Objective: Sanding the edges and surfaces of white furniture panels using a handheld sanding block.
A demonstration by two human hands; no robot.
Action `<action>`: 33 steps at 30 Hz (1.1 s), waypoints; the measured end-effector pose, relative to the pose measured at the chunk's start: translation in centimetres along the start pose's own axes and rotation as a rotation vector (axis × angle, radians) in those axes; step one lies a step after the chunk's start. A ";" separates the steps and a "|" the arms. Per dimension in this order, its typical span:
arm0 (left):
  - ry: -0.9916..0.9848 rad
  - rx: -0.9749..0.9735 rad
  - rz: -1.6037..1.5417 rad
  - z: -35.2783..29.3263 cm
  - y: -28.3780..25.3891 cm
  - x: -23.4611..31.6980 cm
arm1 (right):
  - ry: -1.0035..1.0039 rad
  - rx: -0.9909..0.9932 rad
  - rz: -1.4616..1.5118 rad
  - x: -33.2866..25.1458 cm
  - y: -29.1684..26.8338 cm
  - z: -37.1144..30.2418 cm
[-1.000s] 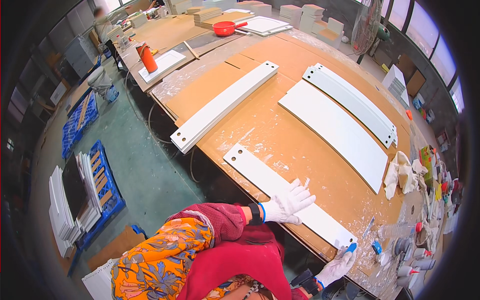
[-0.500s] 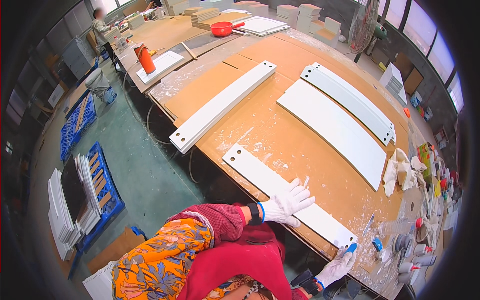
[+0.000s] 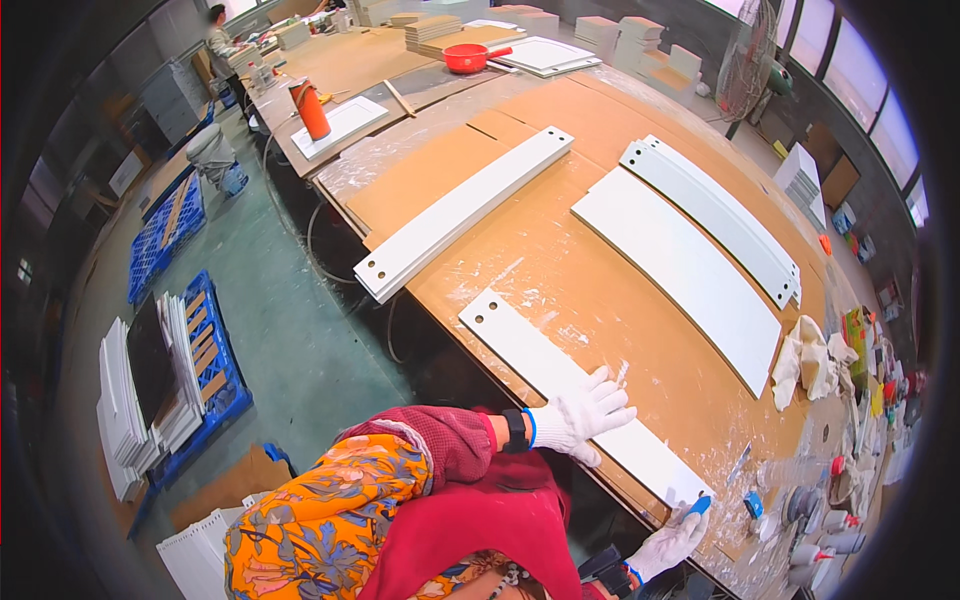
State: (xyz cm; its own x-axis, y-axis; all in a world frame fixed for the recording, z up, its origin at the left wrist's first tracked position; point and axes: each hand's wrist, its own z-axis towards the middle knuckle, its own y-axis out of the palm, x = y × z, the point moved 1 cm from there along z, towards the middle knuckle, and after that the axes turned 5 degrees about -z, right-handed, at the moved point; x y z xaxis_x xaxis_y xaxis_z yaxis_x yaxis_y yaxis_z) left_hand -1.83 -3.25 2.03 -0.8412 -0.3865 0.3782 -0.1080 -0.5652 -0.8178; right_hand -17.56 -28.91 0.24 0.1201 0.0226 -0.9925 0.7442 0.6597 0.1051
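A long white board (image 3: 535,350) with dark round holes near its end lies along the table's near edge. My left hand (image 3: 580,415), in a white knitted glove, rests on its middle with the fingers spread. At the board's near right end, my gloved right hand (image 3: 665,550) is closed on a small blue tool (image 3: 700,505). The tool touches or nearly touches the board's corner by a hole; its exact kind is hidden by the fingers.
White boards with holes lie stacked at left (image 3: 465,215) and right (image 3: 710,215), beside a wide white panel (image 3: 680,275). A white cloth (image 3: 805,355), a blue tape measure (image 3: 754,503) and several bottles crowd the right edge. A person (image 3: 222,45) stands far left.
The whole view has shifted slightly, so the table things appear a little farther right. Both hands keep their places on the board, with only a slight shift of the right hand.
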 end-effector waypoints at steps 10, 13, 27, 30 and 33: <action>-0.014 0.032 -0.005 -0.4 0.5 -0.2 | -0.015 -0.048 0.060 1.1 -0.4 0.5; -0.013 0.028 0.008 -0.3 0.7 -0.3 | 0.003 -0.025 0.035 1.1 -0.1 0.7; 0.012 -0.060 -0.016 -0.3 0.2 -0.2 | 0.013 -0.022 0.057 1.2 -0.5 0.7; 0.018 -0.081 -0.018 -0.2 0.0 -0.1 | -0.018 -0.056 0.082 1.3 -0.7 0.7; 0.017 -0.077 -0.013 -0.2 0.1 -0.1 | -0.028 -0.072 0.071 1.9 -1.4 1.0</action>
State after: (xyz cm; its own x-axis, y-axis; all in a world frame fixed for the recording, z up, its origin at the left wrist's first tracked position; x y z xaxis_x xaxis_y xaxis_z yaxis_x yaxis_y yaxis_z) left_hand -1.89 -3.12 1.85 -0.8480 -0.3666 0.3826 -0.1591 -0.5126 -0.8438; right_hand -17.70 -30.48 -1.74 0.1904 0.0507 -0.9804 0.6842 0.7093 0.1696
